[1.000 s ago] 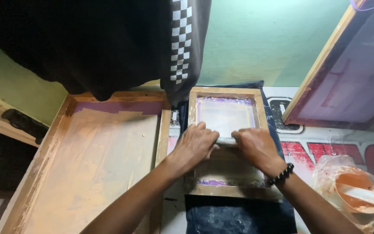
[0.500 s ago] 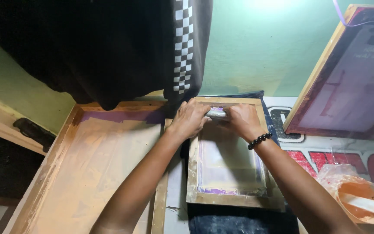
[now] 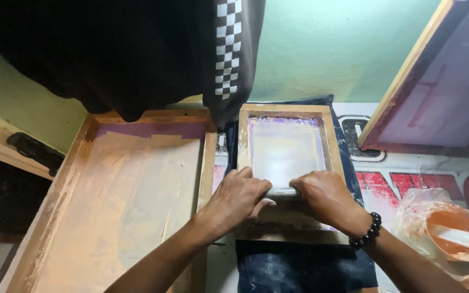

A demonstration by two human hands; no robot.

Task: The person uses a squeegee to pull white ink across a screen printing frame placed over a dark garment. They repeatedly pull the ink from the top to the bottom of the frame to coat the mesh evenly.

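Head view: we see both hands on a squeegee (image 3: 281, 192) laid across the small wooden screen frame (image 3: 286, 168). Our left hand (image 3: 241, 196) wraps its fingers (image 3: 233, 178) tight over the left end of the squeegee, and our right hand (image 3: 325, 196) does the same on the right end, a beaded bracelet (image 3: 368, 231) on that wrist. Only a short grey strip of the squeegee shows between the two hands.

Progress, as we judge it: the squeegee sits roughly at the middle of the mesh. The part of the mesh beyond the hands looks pale and evenly coated with a purple border; the part nearer us is mostly hidden by the hands, so we cannot tell how it looks. We read this as mid-stroke, about half the screen length left on either side.

Edges and room: the small frame lies on dark blue fabric (image 3: 299, 268) on the desk (image 3: 408, 173). Its far rail is well ahead of the hands, its near rail just behind the wrists. Its left rail is just beside the large wooden screen frame (image 3: 115, 206). A hanging dark garment (image 3: 137, 49) with checkered stripe overhangs the far left corner. On the right, a leaning frame (image 3: 441, 81) stands apart, and a bag-wrapped orange ink cup (image 3: 451, 233) sits near our right forearm.
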